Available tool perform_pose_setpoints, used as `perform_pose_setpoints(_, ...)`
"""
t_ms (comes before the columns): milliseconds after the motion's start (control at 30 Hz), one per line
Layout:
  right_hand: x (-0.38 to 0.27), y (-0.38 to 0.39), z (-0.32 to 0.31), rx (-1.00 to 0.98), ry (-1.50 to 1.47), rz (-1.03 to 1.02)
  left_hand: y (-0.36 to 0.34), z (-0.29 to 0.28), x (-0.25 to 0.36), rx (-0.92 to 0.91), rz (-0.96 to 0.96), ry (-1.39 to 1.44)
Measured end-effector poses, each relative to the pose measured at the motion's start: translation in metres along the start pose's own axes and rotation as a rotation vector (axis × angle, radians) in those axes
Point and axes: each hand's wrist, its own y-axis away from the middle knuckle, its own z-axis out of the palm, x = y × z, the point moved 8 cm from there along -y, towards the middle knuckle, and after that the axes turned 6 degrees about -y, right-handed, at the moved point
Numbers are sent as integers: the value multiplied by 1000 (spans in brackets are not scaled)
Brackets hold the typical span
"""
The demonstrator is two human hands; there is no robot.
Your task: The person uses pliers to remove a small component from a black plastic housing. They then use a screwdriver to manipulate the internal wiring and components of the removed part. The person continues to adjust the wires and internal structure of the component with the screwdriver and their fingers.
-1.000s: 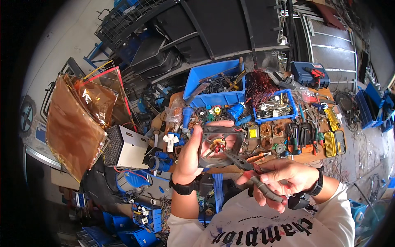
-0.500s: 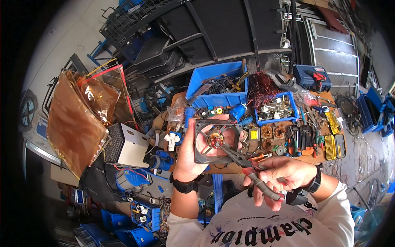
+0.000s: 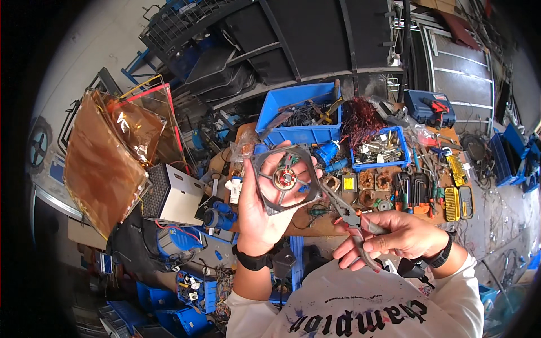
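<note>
Left hand [image 3: 265, 224]: thumb and fingers clamped on opposite sides of a square dark plastic fan frame [image 3: 284, 178], thumb on the left side. Palm shows through the opening. Frame is held tilted above the front of the brown wooden workbench [image 3: 307, 227]. Round hub on thin spokes in its centre, coppery ring, red windings.

Right hand [image 3: 403, 235]: fingers loosely curled round the grey-and-red handles of worn, dark grey metal pliers [image 3: 349, 217]; handles spread apart. Nose points at the frame's right side. Can't tell if the tip touches.

Black bands on both wrists.

Bench, outward: small square part with a yellow face [image 3: 349, 183] beyond the pliers, rusty-brown ring-shaped pieces to its right. Deep blue plastic bin [image 3: 301, 136] at the back edge, black cable tangle inside. Right of it, fuzzy dark-red wire heap [image 3: 361, 121], then shallow blue plastic tray [image 3: 381, 165] of shiny metal bits. Hard yellow plastic case [image 3: 452, 204] near the front right corner. Blue hard case [image 3: 420, 107] at the back right corner, red-and-black drill [image 3: 439, 107] against it.
</note>
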Motion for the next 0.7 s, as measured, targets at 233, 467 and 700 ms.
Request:
perform_pose_setpoints(233,-9,5,0,52,122,-85,5,9,-11,-61,-75,51)
perform_pose_setpoints(467,-14,7,-1,68,139,-101,5,12,-14,-50,-91,40)
perform_pose_setpoints(700,-17,7,-12,108,236,-127,1,15,-12,-55,-56,34)
